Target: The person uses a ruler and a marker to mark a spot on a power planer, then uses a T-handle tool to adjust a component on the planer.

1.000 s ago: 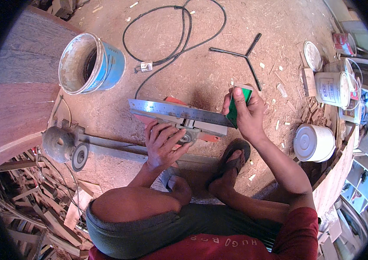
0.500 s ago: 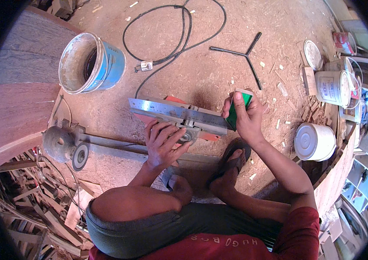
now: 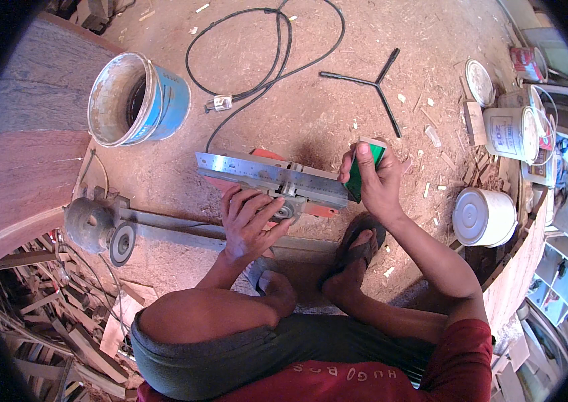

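An upturned electric planer (image 3: pixel 299 200), orange and grey, is held up in front of me over my feet. My left hand (image 3: pixel 249 216) grips its near side, fingers spread along the body and thumb toward the round knob-like part. Across the planer's flat sole lies the steel blade (image 3: pixel 244 166) of a try square, set on edge. The square's green handle (image 3: pixel 364 175) is pinched in my right hand (image 3: pixel 381 181), thumb on top, at the planer's right end. The planer's far underside is hidden by the blade.
A blue bucket (image 3: pixel 171 107) stands at left, near a bench grinder (image 3: pixel 122 242) and a wood-scrap pile (image 3: pixel 63 315). A black cable (image 3: pixel 267 87) loops on the floor beyond the planer. A three-armed wrench (image 3: pixel 376 84) lies farther right. White tubs (image 3: pixel 484 218) line the right side.
Both hands stay on the planer and try square, with almost no movement between them. The whole scene shifts slightly left in the picture.
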The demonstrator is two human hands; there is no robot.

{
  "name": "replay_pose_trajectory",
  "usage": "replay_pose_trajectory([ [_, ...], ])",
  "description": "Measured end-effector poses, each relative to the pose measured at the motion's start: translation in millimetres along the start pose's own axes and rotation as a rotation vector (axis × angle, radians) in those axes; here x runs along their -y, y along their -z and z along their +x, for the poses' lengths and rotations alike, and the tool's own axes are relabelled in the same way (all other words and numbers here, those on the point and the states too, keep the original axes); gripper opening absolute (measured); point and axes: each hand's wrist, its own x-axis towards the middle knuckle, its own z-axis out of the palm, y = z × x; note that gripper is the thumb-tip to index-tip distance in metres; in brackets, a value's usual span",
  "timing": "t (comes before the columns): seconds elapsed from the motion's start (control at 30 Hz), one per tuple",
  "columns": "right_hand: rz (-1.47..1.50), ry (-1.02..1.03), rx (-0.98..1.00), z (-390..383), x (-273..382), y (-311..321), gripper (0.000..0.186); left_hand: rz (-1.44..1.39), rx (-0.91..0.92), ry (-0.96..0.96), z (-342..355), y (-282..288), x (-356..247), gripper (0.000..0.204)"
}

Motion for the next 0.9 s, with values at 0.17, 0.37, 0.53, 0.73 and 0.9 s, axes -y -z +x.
replay_pose_trajectory([
  [0.17,-0.03,-0.007,-0.007,0.0,-0.2,1.0,0.026,-0.01,0.014,0.003,1.4,1.9,-0.5,0.047],
  [0.37,-0.028,-0.007,-0.007,-0.5,-0.2,0.5,0.027,-0.009,0.024,-0.014,1.6,2.8,-0.1,0.052],
  [0.53,-0.036,-0.01,0.0,-0.5,0.6,1.2,0.027,-0.008,0.02,-0.025,1.3,2.1,-0.1,0.056],
  [0.73,-0.041,0.002,-0.003,-0.4,0.2,1.0,0.027,0.001,0.014,0.002,-0.5,0.2,0.0,0.046],
  [0.9,-0.036,0.003,0.002,-0.6,0.1,1.1,0.027,0.004,0.012,-0.004,-0.2,-0.3,0.4,0.046],
])
